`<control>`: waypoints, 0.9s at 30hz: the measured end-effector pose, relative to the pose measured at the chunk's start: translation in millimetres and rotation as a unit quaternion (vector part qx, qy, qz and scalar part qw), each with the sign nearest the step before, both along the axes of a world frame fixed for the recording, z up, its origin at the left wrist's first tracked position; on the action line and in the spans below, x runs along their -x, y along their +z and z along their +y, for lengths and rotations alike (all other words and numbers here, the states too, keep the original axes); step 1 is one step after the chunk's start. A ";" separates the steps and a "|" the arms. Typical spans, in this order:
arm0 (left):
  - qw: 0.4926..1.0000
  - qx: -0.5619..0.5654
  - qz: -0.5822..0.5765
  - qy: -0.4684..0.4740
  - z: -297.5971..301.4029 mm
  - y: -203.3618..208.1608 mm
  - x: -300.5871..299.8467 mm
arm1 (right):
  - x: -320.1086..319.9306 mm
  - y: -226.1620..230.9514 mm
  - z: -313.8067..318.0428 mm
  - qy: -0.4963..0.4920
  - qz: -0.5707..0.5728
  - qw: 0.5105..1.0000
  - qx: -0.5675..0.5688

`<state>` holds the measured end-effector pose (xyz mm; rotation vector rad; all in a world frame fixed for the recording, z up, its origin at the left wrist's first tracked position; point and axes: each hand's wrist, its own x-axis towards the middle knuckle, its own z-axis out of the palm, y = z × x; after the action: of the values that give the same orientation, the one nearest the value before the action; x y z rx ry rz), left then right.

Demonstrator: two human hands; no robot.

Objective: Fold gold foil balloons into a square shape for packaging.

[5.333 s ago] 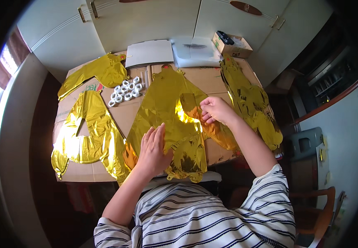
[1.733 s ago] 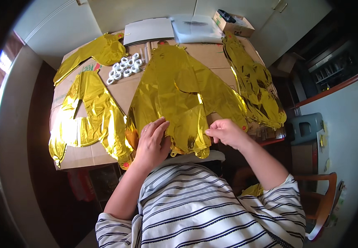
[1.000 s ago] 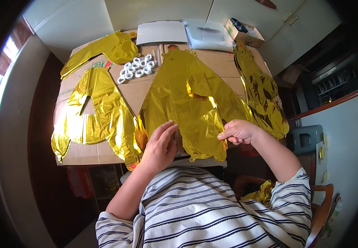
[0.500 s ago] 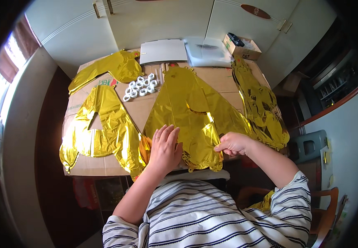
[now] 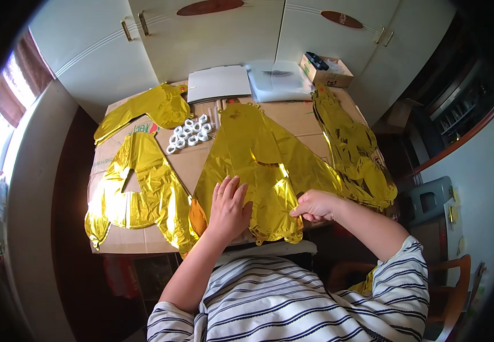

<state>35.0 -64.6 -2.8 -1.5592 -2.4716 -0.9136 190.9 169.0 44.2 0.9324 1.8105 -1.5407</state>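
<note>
A large flat gold foil balloon (image 5: 238,148) lies across the front middle of the cardboard, its upper end narrow. My left hand (image 5: 230,208) rests on its lower left part, palm down with fingers stretched out. At its lower right edge, my right hand (image 5: 315,206) pinches the foil between thumb and curled fingers, and creases run from the grip. Left of my left hand lies an A-shaped gold foil balloon (image 5: 141,151) with a hole in it. A small orange-looking patch of foil (image 5: 198,216) shows beside my left wrist.
Another gold balloon (image 5: 170,108) lies at the back left, and a crumpled one (image 5: 349,148) along the right. White ribbon rolls (image 5: 187,135), a stack of white sheets (image 5: 219,84), clear plastic bags (image 5: 281,85) and a small box (image 5: 329,73) occupy the back. Cabinets (image 5: 213,40) stand behind.
The view has tilted slightly, so the table's things sit a little lower in it. Both hands keep nearly the same places on the balloon.
</note>
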 end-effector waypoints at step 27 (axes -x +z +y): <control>0.999 -0.040 0.000 -0.016 -12.0 2.9 -9.6 | -5.7 9.1 0.5 0.008 0.009 1.000 -0.006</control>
<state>44.6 -76.6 0.1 -1.5765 -2.3852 -1.0058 196.6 169.5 53.3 0.9108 1.8381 -1.5347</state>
